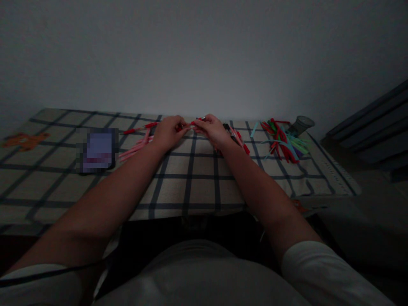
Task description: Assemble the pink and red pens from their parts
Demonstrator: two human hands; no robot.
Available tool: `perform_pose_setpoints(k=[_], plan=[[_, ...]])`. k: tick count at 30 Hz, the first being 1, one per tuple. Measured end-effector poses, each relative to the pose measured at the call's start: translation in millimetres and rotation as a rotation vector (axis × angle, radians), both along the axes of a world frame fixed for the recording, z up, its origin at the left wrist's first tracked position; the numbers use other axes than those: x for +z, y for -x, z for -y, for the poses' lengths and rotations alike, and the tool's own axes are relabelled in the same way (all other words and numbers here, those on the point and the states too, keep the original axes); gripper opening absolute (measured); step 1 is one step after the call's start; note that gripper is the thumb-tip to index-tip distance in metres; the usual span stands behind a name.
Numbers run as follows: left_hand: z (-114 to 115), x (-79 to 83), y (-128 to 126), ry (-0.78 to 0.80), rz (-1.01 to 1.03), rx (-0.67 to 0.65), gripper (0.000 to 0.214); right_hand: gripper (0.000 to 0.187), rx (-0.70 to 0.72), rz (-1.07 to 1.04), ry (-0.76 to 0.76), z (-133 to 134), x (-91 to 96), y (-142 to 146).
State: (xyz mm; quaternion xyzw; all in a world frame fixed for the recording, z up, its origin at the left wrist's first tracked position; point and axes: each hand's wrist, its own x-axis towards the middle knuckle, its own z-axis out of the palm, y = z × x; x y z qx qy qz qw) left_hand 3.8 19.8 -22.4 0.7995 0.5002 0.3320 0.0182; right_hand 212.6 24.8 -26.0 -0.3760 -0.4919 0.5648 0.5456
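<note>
Both of my hands meet near the table's far edge, fingertips almost touching. My right hand (213, 131) is closed in a pinch on a slim red pen-like piece (198, 122), with a dark, shiny bit showing at its upper end. My left hand (172, 132) pinches at the near end of the same piece; what exactly lies between its fingers is too small and dim to make out. Left of my left hand lie a red pen-like stick (138, 128) and several pink strips (136, 148). Beside my right wrist are black, red and pink slim pieces (238, 139), partly hidden by it.
A checked cloth (172, 187) covers the table, which stands against a pale wall. To the left are a blurred-out phone-like device (98, 151) and an orange cutout (25, 141). On the right, a pile of coloured strips (283, 142) lies beside a dark see-through cup (301, 124).
</note>
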Motion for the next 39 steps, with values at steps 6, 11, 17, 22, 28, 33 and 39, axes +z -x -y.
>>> perform_pose_setpoints(k=[6, 11, 17, 22, 28, 33, 39], plan=[[-0.3, -1.5, -0.1, 0.073, 0.016, 0.006, 0.023, 0.047, -0.028, 0.016, 0.009, 3.5, 3.1, 1.7], [-2.4, -4.2, 0.4, 0.036, 0.029, -0.078, 0.033, 0.048, -0.077, 0.014, 0.020, 4.6, 5.7, 2.3], [-2.2, -2.7, -0.8, 0.053, 0.040, -0.152, 0.038, 0.045, -0.143, -0.010, -0.012, 6.3, 6.1, 6.8], [-4.0, -4.3, -1.8, 0.034, 0.028, -0.168, 0.039, 0.038, -0.132, -0.019, 0.010, 6.4, 7.1, 5.9], [-3.2, -5.4, -1.0, 0.044, 0.059, -0.163, 0.040, 0.039, -0.081, -0.010, 0.060, 5.3, 8.1, 1.5], [-5.8, -4.5, -1.1, 0.005, 0.029, -0.121, 0.037, 0.033, -0.040, 0.012, 0.060, 6.1, 10.1, -2.2], [-6.1, -3.1, -1.9, -0.042, -0.015, -0.105, 0.031, 0.033, -0.034, 0.037, 0.053, 7.1, 8.9, -2.2]])
